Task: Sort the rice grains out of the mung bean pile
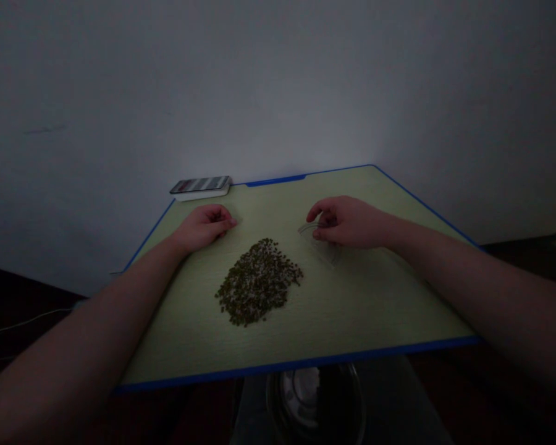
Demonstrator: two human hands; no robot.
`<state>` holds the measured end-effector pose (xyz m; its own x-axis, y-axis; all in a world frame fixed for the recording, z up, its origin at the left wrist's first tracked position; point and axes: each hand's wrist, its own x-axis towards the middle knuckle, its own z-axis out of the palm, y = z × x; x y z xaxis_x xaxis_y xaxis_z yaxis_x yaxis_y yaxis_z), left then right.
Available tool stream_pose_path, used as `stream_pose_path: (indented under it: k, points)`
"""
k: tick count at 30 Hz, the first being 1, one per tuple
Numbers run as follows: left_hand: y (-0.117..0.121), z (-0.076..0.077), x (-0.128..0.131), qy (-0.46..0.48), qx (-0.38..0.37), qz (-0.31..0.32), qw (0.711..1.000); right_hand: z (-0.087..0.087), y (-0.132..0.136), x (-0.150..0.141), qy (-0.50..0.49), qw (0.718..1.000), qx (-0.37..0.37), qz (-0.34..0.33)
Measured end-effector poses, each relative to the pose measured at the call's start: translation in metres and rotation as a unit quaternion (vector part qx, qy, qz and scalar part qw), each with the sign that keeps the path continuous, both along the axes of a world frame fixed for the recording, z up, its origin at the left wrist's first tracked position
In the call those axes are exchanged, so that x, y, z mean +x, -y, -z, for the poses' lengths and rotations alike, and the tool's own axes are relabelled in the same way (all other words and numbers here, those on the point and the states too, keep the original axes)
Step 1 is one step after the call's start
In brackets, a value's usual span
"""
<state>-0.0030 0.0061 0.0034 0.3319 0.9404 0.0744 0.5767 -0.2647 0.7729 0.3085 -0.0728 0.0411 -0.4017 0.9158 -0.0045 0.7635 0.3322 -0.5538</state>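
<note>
A loose pile of small dark green and brown seeds or grains (258, 283), mixed with paler bits, lies on the pale yellow-green tabletop (352, 309). My left hand (206, 225) rests left of and beyond the pile, fingers curled in and thumb against the index finger; whatever it may pinch is too small or hidden. To the right of the pile, my right hand (347, 221) has its thumb over the edge of a small clear plastic zip bag (328, 252), with curled fingers behind that edge and the index finger arched. The bag's contents are hard to see in the dim light.
A phone (201, 184) lies on a white box (201, 194) at the table's far left corner. The table has a blue rim (301, 364). A shiny metal bowl (301, 402) sits below the front edge, over my lap. A grey wall (278, 93) stands behind.
</note>
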Motion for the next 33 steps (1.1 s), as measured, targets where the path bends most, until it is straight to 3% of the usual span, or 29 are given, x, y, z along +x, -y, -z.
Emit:
stream_pose_path:
  k: [5, 12, 24, 29, 33]
  points:
    - [0.002, -0.001, 0.002, 0.0, -0.002, -0.007, 1.0, 0.004, -0.003, 0.003, -0.072, 0.997, -0.018, -0.025]
    - [0.002, -0.001, 0.001, -0.002, -0.002, -0.006, 1.0, 0.008, -0.007, 0.006, -0.129, 0.991, -0.016, 0.017]
    - [0.0, 0.0, 0.001, 0.004, -0.005, 0.01, 1.0, 0.021, -0.01, -0.027, -0.084, 0.987, 0.136, 0.017]
    - [-0.002, 0.001, 0.001, 0.011, -0.001, 0.021, 1.0, 0.018, -0.007, -0.041, -0.013, 0.979, 0.198, -0.041]
    - [-0.001, 0.0, 0.002, 0.003, 0.005, 0.021, 1.0, 0.015, 0.001, -0.036, -0.026, 0.975, 0.204, -0.08]
